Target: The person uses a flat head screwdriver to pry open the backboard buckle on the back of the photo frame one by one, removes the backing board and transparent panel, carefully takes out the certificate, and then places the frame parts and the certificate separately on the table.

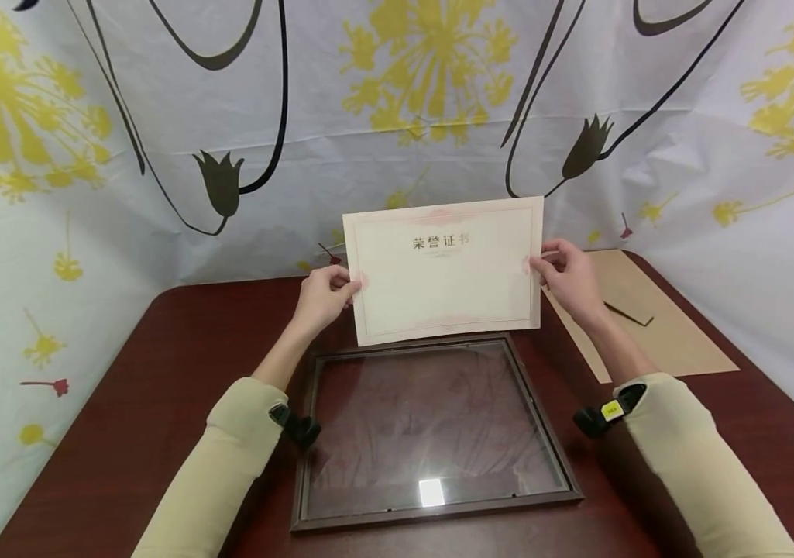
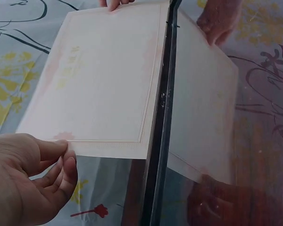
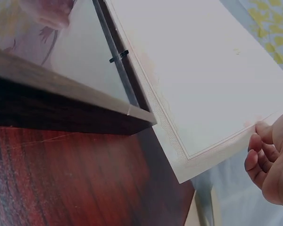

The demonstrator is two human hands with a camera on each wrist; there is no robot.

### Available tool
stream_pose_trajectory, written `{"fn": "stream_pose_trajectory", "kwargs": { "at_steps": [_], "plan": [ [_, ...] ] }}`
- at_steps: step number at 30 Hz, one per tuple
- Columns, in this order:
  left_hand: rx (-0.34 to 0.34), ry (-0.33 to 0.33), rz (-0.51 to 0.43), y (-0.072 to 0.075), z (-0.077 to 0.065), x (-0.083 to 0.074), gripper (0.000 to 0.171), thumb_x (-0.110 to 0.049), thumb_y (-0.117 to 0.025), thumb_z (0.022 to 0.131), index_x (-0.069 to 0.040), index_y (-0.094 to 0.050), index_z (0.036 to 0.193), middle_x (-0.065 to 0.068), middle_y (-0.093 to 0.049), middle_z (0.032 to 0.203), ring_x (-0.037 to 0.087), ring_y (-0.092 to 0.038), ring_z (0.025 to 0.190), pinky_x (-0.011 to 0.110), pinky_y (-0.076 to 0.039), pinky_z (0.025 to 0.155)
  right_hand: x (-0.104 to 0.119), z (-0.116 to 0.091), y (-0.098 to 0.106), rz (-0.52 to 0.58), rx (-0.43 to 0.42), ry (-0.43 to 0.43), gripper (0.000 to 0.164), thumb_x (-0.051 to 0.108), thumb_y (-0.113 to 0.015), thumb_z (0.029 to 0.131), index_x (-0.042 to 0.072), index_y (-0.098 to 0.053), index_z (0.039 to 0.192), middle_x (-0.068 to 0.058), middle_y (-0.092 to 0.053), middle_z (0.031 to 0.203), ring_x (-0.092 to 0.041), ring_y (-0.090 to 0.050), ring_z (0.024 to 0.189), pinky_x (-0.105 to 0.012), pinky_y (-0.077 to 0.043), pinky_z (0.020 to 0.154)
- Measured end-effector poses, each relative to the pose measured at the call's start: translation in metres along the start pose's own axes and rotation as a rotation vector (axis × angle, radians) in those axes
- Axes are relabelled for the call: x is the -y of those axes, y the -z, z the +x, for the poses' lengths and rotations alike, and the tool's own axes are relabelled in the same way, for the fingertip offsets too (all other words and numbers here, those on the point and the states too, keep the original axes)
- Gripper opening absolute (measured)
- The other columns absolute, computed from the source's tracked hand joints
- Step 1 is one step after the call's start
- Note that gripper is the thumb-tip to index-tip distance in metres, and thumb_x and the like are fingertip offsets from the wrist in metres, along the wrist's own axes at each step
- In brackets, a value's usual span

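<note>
A cream paper certificate [image 1: 445,287] with a printed border and a line of dark characters is held upright beyond the far edge of a picture frame. My left hand [image 1: 325,294] pinches its left edge between thumb and fingers. The right edge is pinched by my right hand [image 1: 569,277] in the same way. Below it a dark brown picture frame [image 1: 438,515] lies on the table, with a clear pane [image 1: 431,426] inside its border. Both wrist views show the certificate [image 2: 104,84] close by the frame's edge [image 3: 132,89], and its reflection lies in the pane.
A brown backing board [image 1: 682,341] lies at the right of the dark red table [image 1: 159,403], with a thin black bent strip [image 1: 630,314] on it. Behind the table hangs a white cloth [image 1: 341,101] with yellow and black plant prints.
</note>
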State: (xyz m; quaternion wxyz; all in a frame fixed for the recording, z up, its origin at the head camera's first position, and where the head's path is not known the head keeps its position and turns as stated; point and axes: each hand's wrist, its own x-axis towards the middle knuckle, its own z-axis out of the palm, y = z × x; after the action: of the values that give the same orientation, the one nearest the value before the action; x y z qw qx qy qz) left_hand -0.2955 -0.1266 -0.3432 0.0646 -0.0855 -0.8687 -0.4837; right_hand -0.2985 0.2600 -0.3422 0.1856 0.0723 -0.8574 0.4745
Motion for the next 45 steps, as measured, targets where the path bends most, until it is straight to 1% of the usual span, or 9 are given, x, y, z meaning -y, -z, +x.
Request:
{"fn": "stream_pose_trajectory", "kwargs": {
  "at_steps": [3, 10, 16, 21, 28, 34, 38, 40, 45],
  "plan": [
    [0.025, 0.021, 0.017, -0.002, 0.002, 0.004, 0.018, -0.014, -0.065, 0.100, 0.002, -0.068, 0.108, 0.017, -0.069, 0.093, 0.041, -0.067, 0.092, 0.034, -0.053, 0.072, -0.005, 0.001, -0.003, -0.002, 0.019, -0.021, 0.031, 0.015, -0.061, 0.102, -0.008, -0.057, 0.123, -0.028, -0.065, 0.106, -0.013, -0.058, 0.068, -0.019, -0.046, 0.057],
    [0.097, 0.074, 0.068, -0.006, 0.003, 0.012, 0.022, -0.012, -0.064, 0.100, 0.003, -0.065, 0.116, 0.017, -0.068, 0.102, 0.039, -0.067, 0.095, 0.039, -0.054, 0.078, -0.020, 0.002, -0.008, -0.053, 0.066, -0.114, 0.031, 0.019, -0.060, 0.103, -0.006, -0.058, 0.121, -0.022, -0.062, 0.099, -0.027, -0.058, 0.077, -0.023, -0.046, 0.059],
    [0.192, 0.132, 0.097, -0.006, 0.000, 0.017, 0.028, -0.009, -0.063, 0.098, 0.004, -0.062, 0.122, 0.017, -0.068, 0.105, 0.032, -0.067, 0.093, 0.036, -0.053, 0.076, -0.030, -0.001, -0.010, -0.039, 0.153, -0.172, 0.034, 0.014, -0.059, 0.103, -0.012, -0.055, 0.124, -0.020, -0.060, 0.096, -0.028, -0.060, 0.075, -0.031, -0.049, 0.064],
    [0.276, 0.179, 0.104, -0.007, -0.003, 0.019, 0.030, -0.005, -0.064, 0.096, 0.005, -0.060, 0.123, 0.015, -0.067, 0.100, 0.027, -0.066, 0.085, 0.035, -0.053, 0.073, -0.035, -0.003, -0.013, -0.108, 0.199, -0.197, 0.030, 0.011, -0.061, 0.101, -0.012, -0.057, 0.119, -0.026, -0.063, 0.101, -0.029, -0.063, 0.072, -0.026, -0.047, 0.060],
    [0.301, 0.165, 0.140, -0.013, -0.004, 0.019, 0.034, -0.002, -0.065, 0.094, 0.010, -0.060, 0.125, 0.014, -0.069, 0.093, 0.022, -0.065, 0.077, 0.030, -0.051, 0.069, -0.043, -0.008, -0.014, -0.199, 0.239, -0.253, 0.031, 0.018, -0.063, 0.099, -0.007, -0.059, 0.117, -0.028, -0.064, 0.108, -0.025, -0.066, 0.074, -0.028, -0.048, 0.064],
    [0.316, 0.156, 0.216, -0.019, -0.003, 0.022, 0.007, -0.004, -0.066, 0.093, 0.004, -0.066, 0.094, 0.004, -0.059, 0.068, 0.014, -0.052, 0.061, 0.027, -0.042, 0.061, -0.049, -0.010, -0.016, -0.200, 0.241, -0.216, 0.026, 0.013, -0.064, 0.096, -0.011, -0.062, 0.109, -0.026, -0.066, 0.098, -0.016, -0.063, 0.064, -0.027, -0.048, 0.058],
    [0.340, 0.164, 0.237, -0.023, -0.002, 0.023, 0.013, -0.005, -0.066, 0.094, 0.001, -0.060, 0.084, 0.001, -0.050, 0.064, 0.013, -0.045, 0.059, 0.027, -0.037, 0.059, -0.050, -0.011, -0.017, -0.217, 0.224, -0.195, 0.023, 0.009, -0.065, 0.094, -0.012, -0.063, 0.104, -0.023, -0.067, 0.090, -0.011, -0.059, 0.060, -0.025, -0.046, 0.056],
    [0.348, 0.165, 0.240, -0.024, -0.002, 0.022, 0.008, -0.005, -0.066, 0.094, 0.003, -0.066, 0.095, 0.002, -0.054, 0.068, 0.014, -0.046, 0.061, 0.027, -0.039, 0.060, -0.050, -0.011, -0.016, -0.232, 0.215, -0.184, 0.023, 0.008, -0.064, 0.093, -0.013, -0.063, 0.102, -0.022, -0.067, 0.086, -0.011, -0.058, 0.059, -0.026, -0.045, 0.056],
    [0.377, 0.158, 0.227, -0.026, -0.001, 0.021, 0.041, -0.005, -0.064, 0.095, 0.009, -0.059, 0.133, 0.014, -0.069, 0.095, 0.019, -0.058, 0.075, 0.030, -0.046, 0.069, -0.049, -0.012, -0.013, -0.312, 0.190, -0.179, 0.023, 0.010, -0.064, 0.092, -0.012, -0.068, 0.099, -0.013, -0.066, 0.077, -0.019, -0.056, 0.065, -0.030, -0.044, 0.061]
  ]
}}
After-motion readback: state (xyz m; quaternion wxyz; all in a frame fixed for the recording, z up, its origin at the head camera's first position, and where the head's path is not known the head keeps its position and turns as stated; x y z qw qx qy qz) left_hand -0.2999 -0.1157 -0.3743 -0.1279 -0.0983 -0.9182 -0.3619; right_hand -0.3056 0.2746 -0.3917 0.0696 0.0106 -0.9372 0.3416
